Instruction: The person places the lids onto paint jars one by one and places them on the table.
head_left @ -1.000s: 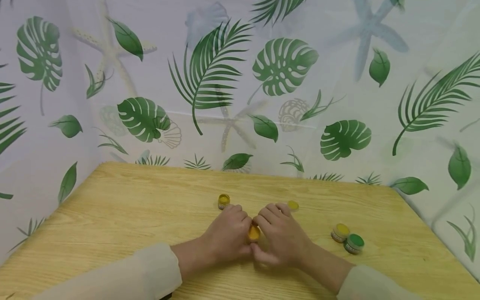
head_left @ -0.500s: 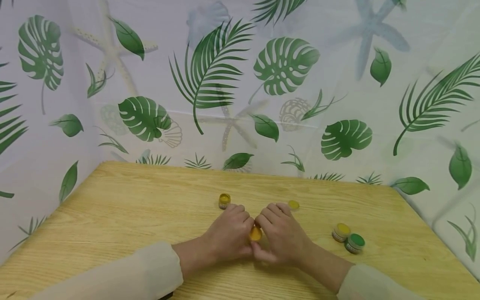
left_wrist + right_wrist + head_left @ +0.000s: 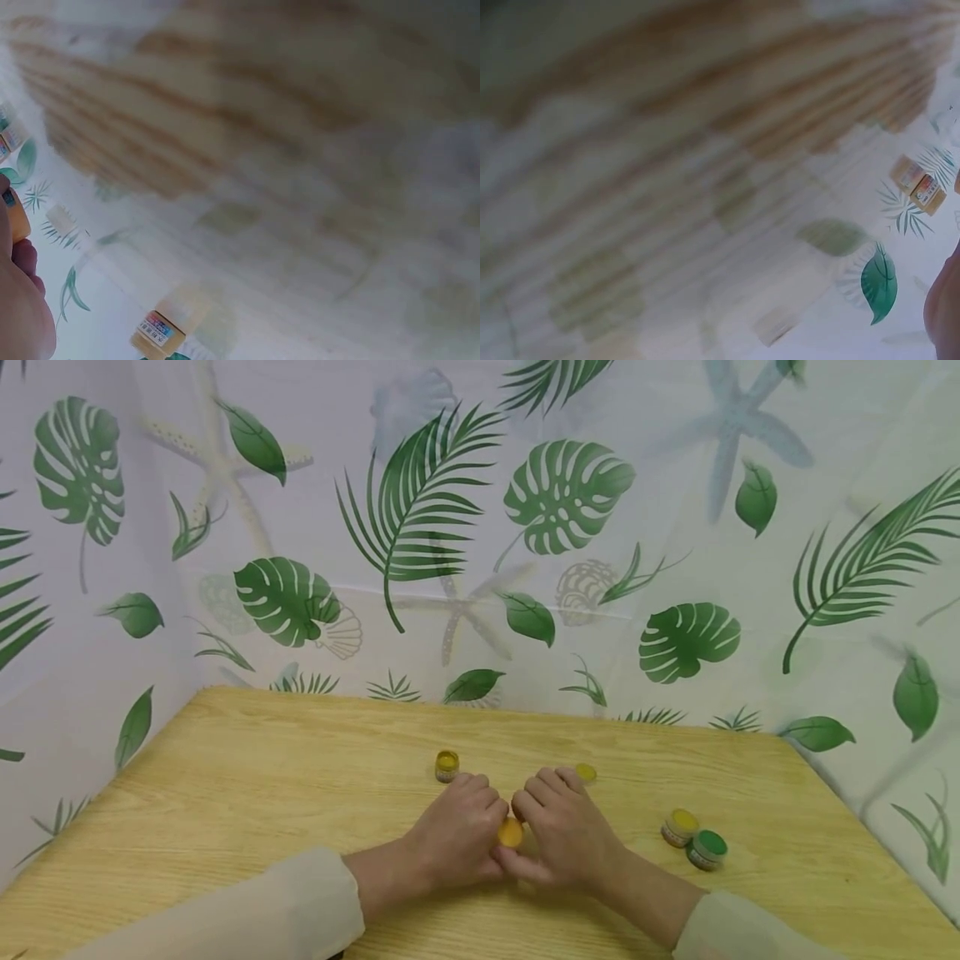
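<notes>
Between my two hands is a small paint jar with an orange top [image 3: 511, 833], low in the middle of the head view. My left hand [image 3: 456, 828] grips it from the left and my right hand [image 3: 566, 835] from the right, with curled fingers and the thumbs near each other at its front. Most of the jar is hidden by the fingers. In the left wrist view, an orange part of the jar [image 3: 18, 217] shows beside my hand. An uncovered jar of yellow paint [image 3: 447, 766] stands just beyond my left knuckles.
A loose yellow lid [image 3: 586, 772] lies beyond my right hand. To the right, a yellow-topped jar [image 3: 680, 827] and a green-topped jar [image 3: 707, 850] stand side by side on the wood-grain table [image 3: 247, 785]. A leaf-patterned cloth [image 3: 465, 527] hangs behind the table.
Both hands stay round the orange-topped paint jar in nearly the same place. The jar has shifted only very slightly, and the other jars have not moved.
</notes>
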### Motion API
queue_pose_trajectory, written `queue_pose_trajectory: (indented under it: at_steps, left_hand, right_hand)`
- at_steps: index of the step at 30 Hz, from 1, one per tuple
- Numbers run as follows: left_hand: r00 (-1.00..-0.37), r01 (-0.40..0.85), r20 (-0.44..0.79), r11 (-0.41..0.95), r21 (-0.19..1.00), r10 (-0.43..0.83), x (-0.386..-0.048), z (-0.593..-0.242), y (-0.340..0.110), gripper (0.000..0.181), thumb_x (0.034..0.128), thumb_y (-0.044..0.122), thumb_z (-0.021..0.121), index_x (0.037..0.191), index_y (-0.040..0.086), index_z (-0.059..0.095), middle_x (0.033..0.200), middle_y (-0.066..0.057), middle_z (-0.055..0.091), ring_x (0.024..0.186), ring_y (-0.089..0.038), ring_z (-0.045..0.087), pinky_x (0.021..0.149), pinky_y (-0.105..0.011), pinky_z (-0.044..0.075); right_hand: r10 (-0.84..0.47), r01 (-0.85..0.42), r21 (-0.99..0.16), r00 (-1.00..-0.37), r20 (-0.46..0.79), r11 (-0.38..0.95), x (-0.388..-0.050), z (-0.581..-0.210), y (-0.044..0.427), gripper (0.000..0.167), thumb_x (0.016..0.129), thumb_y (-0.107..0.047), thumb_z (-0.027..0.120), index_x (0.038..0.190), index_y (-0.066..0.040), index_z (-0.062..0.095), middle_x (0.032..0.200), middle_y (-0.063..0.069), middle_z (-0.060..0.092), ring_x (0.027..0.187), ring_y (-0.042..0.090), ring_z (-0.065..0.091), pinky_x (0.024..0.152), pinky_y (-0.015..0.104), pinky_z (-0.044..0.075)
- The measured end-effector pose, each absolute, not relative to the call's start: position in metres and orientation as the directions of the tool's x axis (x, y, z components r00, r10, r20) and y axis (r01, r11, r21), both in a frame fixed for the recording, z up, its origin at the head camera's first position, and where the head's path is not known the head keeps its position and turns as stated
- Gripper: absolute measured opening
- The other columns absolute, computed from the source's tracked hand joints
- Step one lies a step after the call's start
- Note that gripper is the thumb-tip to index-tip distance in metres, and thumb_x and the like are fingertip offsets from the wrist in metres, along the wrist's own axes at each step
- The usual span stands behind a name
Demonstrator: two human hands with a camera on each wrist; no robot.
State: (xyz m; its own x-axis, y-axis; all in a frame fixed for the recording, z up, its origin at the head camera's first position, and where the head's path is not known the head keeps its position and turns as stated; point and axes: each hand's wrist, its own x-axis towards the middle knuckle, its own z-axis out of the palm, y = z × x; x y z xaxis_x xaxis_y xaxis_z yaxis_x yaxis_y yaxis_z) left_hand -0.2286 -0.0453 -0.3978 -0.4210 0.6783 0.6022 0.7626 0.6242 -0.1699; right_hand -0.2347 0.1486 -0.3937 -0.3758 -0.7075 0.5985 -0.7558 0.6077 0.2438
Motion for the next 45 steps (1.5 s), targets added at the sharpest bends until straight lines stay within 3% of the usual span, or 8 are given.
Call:
queue_pose_trajectory:
  at_steps: [6, 12, 31, 45]
  left_hand:
    - [-0.431, 0.745, 0.636, 0.65, -0.15, 0.641, -0.2295, -0.3982, -0.0459, 0.039, 0.0701, 0.05, 0.078, 0.079, 0.013, 0.067, 0.07, 0.006, 0.059, 0.066, -0.011, 0.047, 0.069, -0.026, 0.039]
    - [-0.456, 0.743, 0.645, 0.661, -0.104, 0.614, -0.2306, -0.3991, -0.0457, 0.035, 0.0716, 0.048, 0.078, 0.071, 0.017, 0.061, 0.065, 0.007, 0.054, 0.062, -0.01, 0.042, 0.065, -0.025, 0.035]
    - [-0.5, 0.733, 0.608, 0.675, -0.082, 0.617, -0.2276, -0.3957, -0.0457, 0.034, 0.0725, 0.047, 0.078, 0.079, 0.015, 0.067, 0.069, 0.007, 0.059, 0.064, -0.01, 0.043, 0.068, -0.024, 0.036]
    - [-0.459, 0.723, 0.629, 0.675, -0.146, 0.627, -0.2283, -0.3966, -0.0459, 0.035, 0.0681, 0.046, 0.078, 0.07, 0.017, 0.059, 0.065, 0.007, 0.053, 0.063, -0.011, 0.041, 0.067, -0.026, 0.036]
  right_hand:
    - [-0.707, -0.777, 0.194, -0.398, 0.585, 0.599, -0.2335, -0.3915, 0.1484, 0.039, 0.082, -0.052, 0.06, 0.091, -0.014, 0.062, 0.085, -0.003, 0.055, 0.084, 0.017, 0.048, 0.084, 0.038, 0.035]
    - [-0.711, -0.787, 0.197, -0.38, 0.592, 0.585, -0.2325, -0.3913, 0.1481, 0.035, 0.075, -0.04, 0.06, 0.095, -0.012, 0.063, 0.086, -0.002, 0.055, 0.085, 0.018, 0.049, 0.083, 0.038, 0.034]
    - [-0.714, -0.781, 0.216, -0.372, 0.593, 0.586, -0.2316, -0.3901, 0.1477, 0.034, 0.075, -0.039, 0.059, 0.095, -0.012, 0.062, 0.086, -0.002, 0.054, 0.084, 0.019, 0.048, 0.083, 0.037, 0.034]
    - [-0.705, -0.777, 0.207, -0.379, 0.6, 0.594, -0.2311, -0.3903, 0.1472, 0.029, 0.078, -0.042, 0.059, 0.086, -0.014, 0.057, 0.081, -0.003, 0.051, 0.082, 0.018, 0.047, 0.083, 0.038, 0.034]
